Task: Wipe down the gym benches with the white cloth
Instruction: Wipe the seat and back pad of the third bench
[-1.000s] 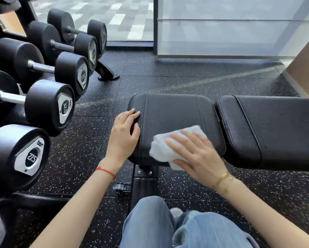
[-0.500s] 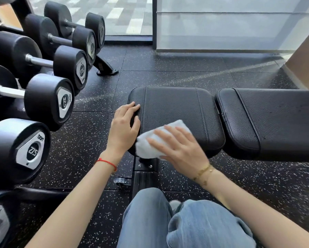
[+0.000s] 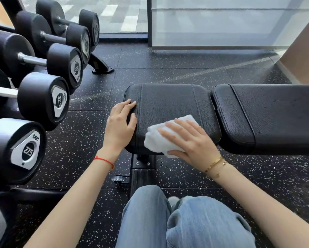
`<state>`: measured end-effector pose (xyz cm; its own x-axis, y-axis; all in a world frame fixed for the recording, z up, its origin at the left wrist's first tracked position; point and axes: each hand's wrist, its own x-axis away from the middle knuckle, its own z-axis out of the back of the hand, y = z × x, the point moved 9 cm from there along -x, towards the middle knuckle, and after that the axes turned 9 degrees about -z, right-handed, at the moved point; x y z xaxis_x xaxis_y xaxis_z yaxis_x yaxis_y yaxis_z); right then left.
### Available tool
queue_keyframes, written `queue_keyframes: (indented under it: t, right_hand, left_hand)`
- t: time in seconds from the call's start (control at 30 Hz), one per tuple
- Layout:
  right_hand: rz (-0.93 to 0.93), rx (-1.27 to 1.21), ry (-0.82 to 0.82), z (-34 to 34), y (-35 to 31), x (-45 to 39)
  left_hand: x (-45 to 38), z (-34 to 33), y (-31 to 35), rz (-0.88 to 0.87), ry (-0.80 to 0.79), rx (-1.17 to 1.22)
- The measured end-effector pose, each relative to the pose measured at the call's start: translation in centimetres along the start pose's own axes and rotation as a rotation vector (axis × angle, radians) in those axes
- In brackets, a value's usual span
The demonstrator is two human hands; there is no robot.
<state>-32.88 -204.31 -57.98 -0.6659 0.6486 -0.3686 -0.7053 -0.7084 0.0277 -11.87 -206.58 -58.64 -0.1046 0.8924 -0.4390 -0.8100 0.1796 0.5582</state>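
A black padded gym bench stands across the middle of the head view, with a square seat pad (image 3: 169, 102) on the left and a long back pad (image 3: 275, 113) on the right. My right hand (image 3: 191, 140) lies flat on a folded white cloth (image 3: 159, 136), pressing it onto the near edge of the seat pad. My left hand (image 3: 120, 126) rests on the seat pad's left edge with fingers apart, holding nothing.
A rack of black dumbbells (image 3: 43, 101) fills the left side, its foot (image 3: 101, 66) reaching onto the speckled rubber floor (image 3: 168, 65). A glass wall (image 3: 221, 24) stands behind the bench. My knees in blue jeans (image 3: 177, 221) are below, beside the bench's base (image 3: 143, 172).
My right hand slid the cloth left toward the seat pad's near left corner, then back right along the near edge. My left hand stayed on the pad's left edge.
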Motion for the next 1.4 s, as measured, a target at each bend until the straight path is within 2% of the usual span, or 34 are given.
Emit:
queue_keyframes:
  t: [0.13,0.27,0.37,0.47,0.57,0.63,0.7,0.83,0.93,1.03,1.23,1.4]
  right_hand:
    - [-0.27,-0.169,-0.003,1.2,5.3,1.1]
    - [-0.481,-0.18,-0.133,-1.2,7.3,-4.9]
    - [-0.422,-0.124,-0.219,-2.9,4.1,-7.8]
    - [-0.271,-0.183,-0.198,-1.5,2.0,-4.4]
    - [-0.354,-0.218,-0.178,-0.7,6.4,-2.8]
    - [-0.471,-0.207,-0.207,-1.9,10.2,-5.5]
    - [-0.49,-0.14,-0.232,-3.6,11.5,-9.9]
    - [-0.358,-0.108,-0.25,-5.5,6.6,-15.7]
    - [-0.257,-0.251,-0.237,-4.1,4.0,-13.0]
    - [-0.205,-0.289,-0.203,-1.8,5.7,-8.8]
    - [-0.441,-0.101,-0.179,1.2,16.5,-0.9]
    - [-0.567,-0.207,-0.118,3.5,16.6,6.6]
  left_hand:
    - [0.1,0.2,0.0,0.007,0.007,-0.004]
    - [0.1,0.0,0.1,0.026,-0.003,-0.008]
    - [0.0,0.0,0.1,0.018,-0.017,-0.023]
    - [-0.1,0.1,0.1,-0.004,-0.014,-0.035]
    - [0.0,0.1,0.1,-0.001,-0.01,-0.043]
    - [0.0,0.1,0.2,0.003,-0.002,-0.042]
    - [-0.1,0.0,0.2,0.008,-0.001,-0.043]
    - [-0.1,0.0,0.4,0.007,-0.017,-0.067]
    - [-0.2,0.0,0.7,-0.008,-0.045,-0.139]
    - [-0.6,0.2,1.1,-0.032,-0.038,-0.213]
    - [-1.0,-2.4,6.7,-0.134,-0.049,-0.21]
    - [-0.6,-8.0,12.9,-0.207,-0.148,-0.16]
